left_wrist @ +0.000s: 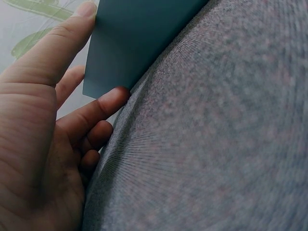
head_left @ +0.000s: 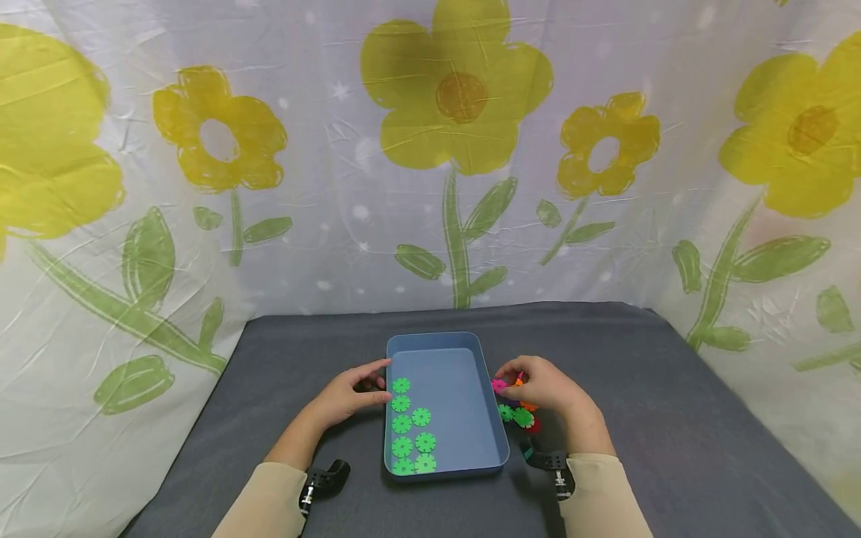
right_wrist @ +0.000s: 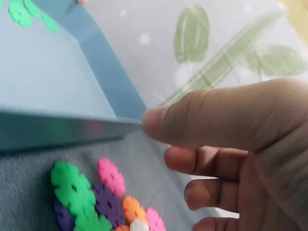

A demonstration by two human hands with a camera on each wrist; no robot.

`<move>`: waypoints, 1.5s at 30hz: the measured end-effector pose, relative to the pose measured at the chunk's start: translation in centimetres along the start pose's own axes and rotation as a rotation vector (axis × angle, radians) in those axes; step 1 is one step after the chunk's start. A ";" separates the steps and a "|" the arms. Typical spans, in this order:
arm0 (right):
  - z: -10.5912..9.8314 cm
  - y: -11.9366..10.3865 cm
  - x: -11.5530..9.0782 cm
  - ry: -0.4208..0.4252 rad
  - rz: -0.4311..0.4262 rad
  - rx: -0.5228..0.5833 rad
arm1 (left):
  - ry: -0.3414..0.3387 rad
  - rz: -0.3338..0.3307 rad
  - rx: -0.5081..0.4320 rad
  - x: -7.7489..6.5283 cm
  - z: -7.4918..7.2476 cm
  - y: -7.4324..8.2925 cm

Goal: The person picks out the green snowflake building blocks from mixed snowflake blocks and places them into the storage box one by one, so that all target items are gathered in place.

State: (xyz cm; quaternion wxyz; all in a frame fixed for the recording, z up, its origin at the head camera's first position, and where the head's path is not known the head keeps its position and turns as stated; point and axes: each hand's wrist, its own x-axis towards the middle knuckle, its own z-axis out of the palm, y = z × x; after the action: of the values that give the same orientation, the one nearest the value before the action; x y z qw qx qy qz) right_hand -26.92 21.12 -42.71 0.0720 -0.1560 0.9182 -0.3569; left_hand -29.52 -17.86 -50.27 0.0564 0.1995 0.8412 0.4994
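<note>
A blue tray [head_left: 464,396] stands on the dark cloth, with several green notched plastic discs [head_left: 401,424] along its left side and front corner. My left hand [head_left: 346,396] touches the outside of the tray's left wall; thumb and fingers are spread along it. In the left wrist view, the thumb and a fingertip meet the wall [left_wrist: 130,48]. Over a small pile of mixed discs right of the tray is my right hand [head_left: 543,382]. Its thumb overlaps the tray's edge in the right wrist view, with nothing seen between thumb and bent fingers. A pink disc [right_wrist: 111,177] lies below.
The pile also has green [right_wrist: 72,187], purple [right_wrist: 108,204], orange [right_wrist: 133,209] and white [right_wrist: 139,225] discs, some overlapping. Dark grey cloth [head_left: 316,344] covers the table. Behind it hangs a pale curtain [head_left: 323,224] with yellow flowers.
</note>
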 end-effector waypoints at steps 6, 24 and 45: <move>0.2 1.0 -0.1 -0.060 0.068 0.012 | -0.002 0.000 0.004 0.0 0.0 -0.1; 2.0 1.1 0.5 -0.096 0.110 -0.096 | -0.011 0.018 0.008 0.1 -0.1 0.1; -0.5 -0.3 -0.2 0.035 0.067 -0.023 | -0.017 0.027 0.010 0.0 0.0 -0.2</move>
State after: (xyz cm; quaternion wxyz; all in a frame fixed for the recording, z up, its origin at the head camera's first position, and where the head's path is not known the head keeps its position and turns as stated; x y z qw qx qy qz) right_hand -26.76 21.26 -42.11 0.0660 -0.1197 0.9280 -0.3466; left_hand -29.60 -17.96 -50.41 0.0557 0.2155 0.8404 0.4941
